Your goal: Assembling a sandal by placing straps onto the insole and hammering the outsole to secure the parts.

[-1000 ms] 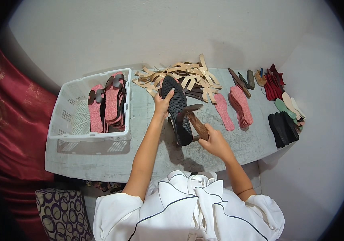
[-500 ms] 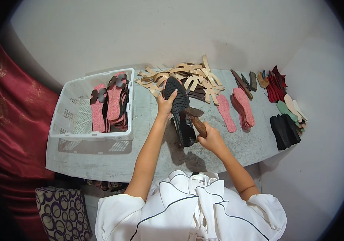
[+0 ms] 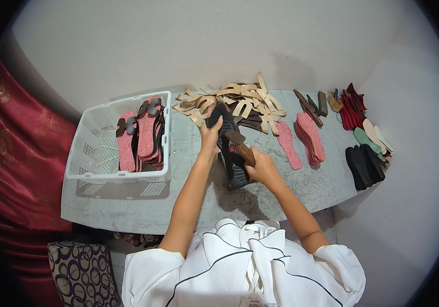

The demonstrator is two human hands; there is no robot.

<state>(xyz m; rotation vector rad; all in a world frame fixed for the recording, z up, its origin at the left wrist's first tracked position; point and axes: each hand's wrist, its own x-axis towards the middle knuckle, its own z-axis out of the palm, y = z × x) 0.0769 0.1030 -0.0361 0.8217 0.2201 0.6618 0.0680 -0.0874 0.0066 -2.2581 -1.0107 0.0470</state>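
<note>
- Left hand (image 3: pixel 210 137) closes on the upper part of a ridged black shoe sole (image 3: pixel 237 176), thumb on top, other fingers hidden, apparently steadying it over mid-table.
- Right hand (image 3: pixel 263 165) has its fingers wrapped round the hammer (image 3: pixel 245 152), whose head is over the sole, seemingly for striking.
- Bare grey table (image 3: pixel 188 161) separates sole and white crate (image 3: pixel 119 176); beige straps (image 3: pixel 237 92) crowd the far edge.

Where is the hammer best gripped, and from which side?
Probably by its wooden handle, from the person's right. It is slim and slants rightward and toward the body, away from the head, which appears in front of the sole. The right hand grips it there.
</note>
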